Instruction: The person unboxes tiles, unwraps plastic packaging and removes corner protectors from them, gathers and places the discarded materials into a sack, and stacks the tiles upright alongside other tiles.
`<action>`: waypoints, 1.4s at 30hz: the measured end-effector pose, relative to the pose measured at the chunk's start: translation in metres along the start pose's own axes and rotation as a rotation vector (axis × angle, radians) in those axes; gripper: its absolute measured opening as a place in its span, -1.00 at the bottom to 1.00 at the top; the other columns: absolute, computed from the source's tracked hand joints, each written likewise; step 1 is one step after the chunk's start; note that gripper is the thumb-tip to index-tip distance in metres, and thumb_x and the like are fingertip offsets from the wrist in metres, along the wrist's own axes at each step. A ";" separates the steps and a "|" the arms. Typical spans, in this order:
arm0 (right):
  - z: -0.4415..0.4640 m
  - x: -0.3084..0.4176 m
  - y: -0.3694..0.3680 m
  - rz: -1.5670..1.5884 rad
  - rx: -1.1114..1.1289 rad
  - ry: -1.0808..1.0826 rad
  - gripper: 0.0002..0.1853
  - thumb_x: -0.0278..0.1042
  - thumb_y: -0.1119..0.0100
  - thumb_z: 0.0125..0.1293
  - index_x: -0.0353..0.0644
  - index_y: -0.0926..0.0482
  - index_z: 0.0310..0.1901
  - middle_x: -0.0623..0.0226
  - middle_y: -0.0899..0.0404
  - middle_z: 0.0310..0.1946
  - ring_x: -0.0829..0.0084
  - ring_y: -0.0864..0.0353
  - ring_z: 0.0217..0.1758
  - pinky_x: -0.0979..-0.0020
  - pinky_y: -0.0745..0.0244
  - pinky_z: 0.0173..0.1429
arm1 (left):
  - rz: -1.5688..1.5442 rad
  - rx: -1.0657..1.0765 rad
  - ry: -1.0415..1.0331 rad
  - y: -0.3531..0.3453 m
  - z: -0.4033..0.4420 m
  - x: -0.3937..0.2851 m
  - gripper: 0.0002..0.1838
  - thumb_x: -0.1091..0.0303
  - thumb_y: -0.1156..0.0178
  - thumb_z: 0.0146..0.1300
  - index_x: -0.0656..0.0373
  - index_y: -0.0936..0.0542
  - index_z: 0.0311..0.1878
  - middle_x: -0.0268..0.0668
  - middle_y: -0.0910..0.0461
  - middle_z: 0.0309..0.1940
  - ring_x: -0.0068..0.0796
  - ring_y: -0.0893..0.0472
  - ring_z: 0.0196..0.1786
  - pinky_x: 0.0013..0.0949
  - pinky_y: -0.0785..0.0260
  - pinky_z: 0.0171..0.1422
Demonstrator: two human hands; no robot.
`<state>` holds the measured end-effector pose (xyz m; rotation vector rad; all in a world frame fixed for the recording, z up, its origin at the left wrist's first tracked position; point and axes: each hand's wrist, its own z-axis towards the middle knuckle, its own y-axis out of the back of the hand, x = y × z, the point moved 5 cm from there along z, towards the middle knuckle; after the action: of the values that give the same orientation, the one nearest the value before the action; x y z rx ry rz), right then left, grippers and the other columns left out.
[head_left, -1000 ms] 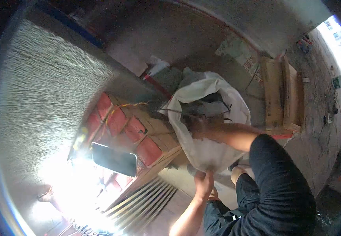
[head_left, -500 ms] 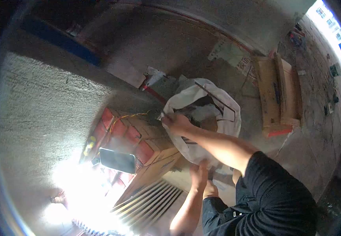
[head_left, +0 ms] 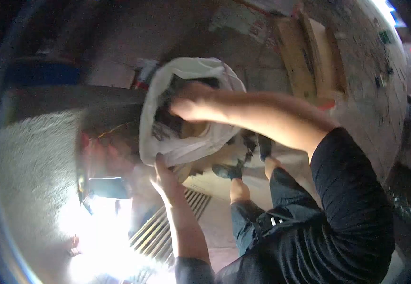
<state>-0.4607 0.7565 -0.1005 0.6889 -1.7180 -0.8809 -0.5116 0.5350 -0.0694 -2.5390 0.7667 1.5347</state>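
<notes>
A white sack [head_left: 149,137] stands with its mouth wide, and dark contents and some thin pieces show inside. My left hand [head_left: 165,182] is at its near lower edge, thumb up against the cloth, fingers closed on the rim and partly blurred. Over the mouth reaches my right hand [head_left: 191,104], smeared by motion. Its fingers are down among the dark contents, so what it touches or holds is hidden.
Left are stacked red-and-brown boxes [head_left: 99,156], a phone-like dark screen [head_left: 111,188] and a glaring lamp [head_left: 103,227]. Slatted metal bars [head_left: 153,232] lie below. A long cardboard box [head_left: 305,61] lies at upper right. My shoe [head_left: 227,170] is near the sack.
My right hand has left the sack's left rim and moved into its mouth. The sack has shifted left and tilted, my left hand still at its near edge. The view has also turned.
</notes>
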 end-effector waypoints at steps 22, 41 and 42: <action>-0.307 -0.195 -0.684 1.099 -0.243 -1.835 0.16 0.18 -0.50 0.01 -0.33 -0.01 0.44 -0.29 -0.17 0.37 -0.08 -0.25 0.43 0.01 -0.23 0.45 | 1.411 -0.006 0.450 0.226 0.143 0.610 -0.28 0.11 -0.30 0.31 0.35 -0.25 0.34 0.08 -0.50 0.16 -0.10 -0.52 0.11 -0.10 -0.35 0.27; -0.293 -0.299 -0.615 0.675 -0.154 -1.295 -0.67 -0.20 -0.15 0.28 -0.18 -0.57 0.01 -0.07 -0.58 0.02 -0.08 -0.54 0.15 -0.06 -0.46 0.15 | 1.098 0.449 -0.222 -0.046 0.245 0.730 -0.46 0.08 -0.20 0.30 0.30 -0.55 0.20 0.07 -0.52 0.21 0.07 -0.50 0.23 -0.07 -0.30 0.34; -0.287 -0.306 -0.606 0.516 -0.192 -1.092 -0.75 -0.23 -0.17 0.28 -0.12 -0.59 -0.07 0.01 -0.59 0.01 -0.05 -0.50 0.20 -0.04 -0.43 0.17 | 1.104 0.343 -0.061 -0.091 0.223 0.699 -0.33 -0.01 -0.25 0.22 0.34 -0.49 0.23 0.12 -0.50 0.22 0.08 -0.50 0.24 -0.06 -0.29 0.36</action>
<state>-0.0782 0.5911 -0.7087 -0.4918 -2.5221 -1.0976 -0.3895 0.4217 -0.7901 -1.8043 2.4017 1.4057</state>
